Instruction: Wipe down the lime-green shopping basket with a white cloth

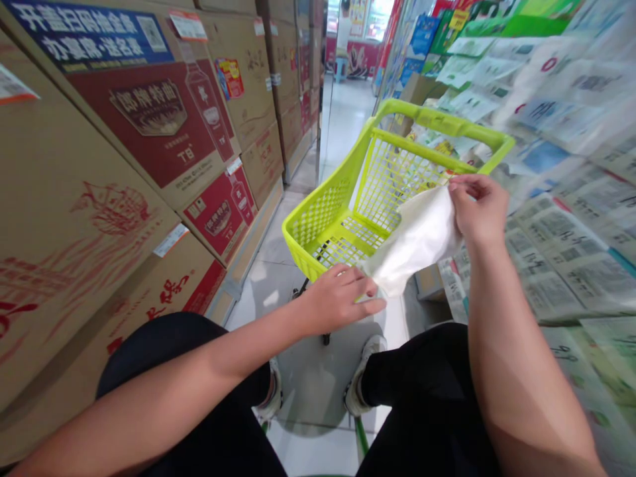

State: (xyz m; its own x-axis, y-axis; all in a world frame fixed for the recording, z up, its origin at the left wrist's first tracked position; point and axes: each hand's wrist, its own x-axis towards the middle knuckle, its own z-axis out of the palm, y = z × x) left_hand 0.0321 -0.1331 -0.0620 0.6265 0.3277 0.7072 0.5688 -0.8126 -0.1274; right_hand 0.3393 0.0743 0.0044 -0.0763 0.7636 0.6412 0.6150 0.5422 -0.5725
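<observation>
A thin white cloth or tissue [420, 238] hangs between my hands, over the near right side of a lime-green shopping cart [318, 255]. My right hand [479, 202] pinches its upper right corner between thumb and fingers. At the lower left end of the white sheet is my left hand [348, 298], palm down, its fingers apart and the fingertips beside the sheet's edge. Whether they touch it is hard to tell. The cart's basket shows its slatted floor and grid walls, with the handle at the far side.
Stacked cardboard cartons [149, 126] line the left side. Shelves of plastic-wrapped packs [561, 232] rise on the right. A tiled aisle [348, 126] runs ahead to a blue stool [340, 68] and a person standing near it. My knees and shoes are below.
</observation>
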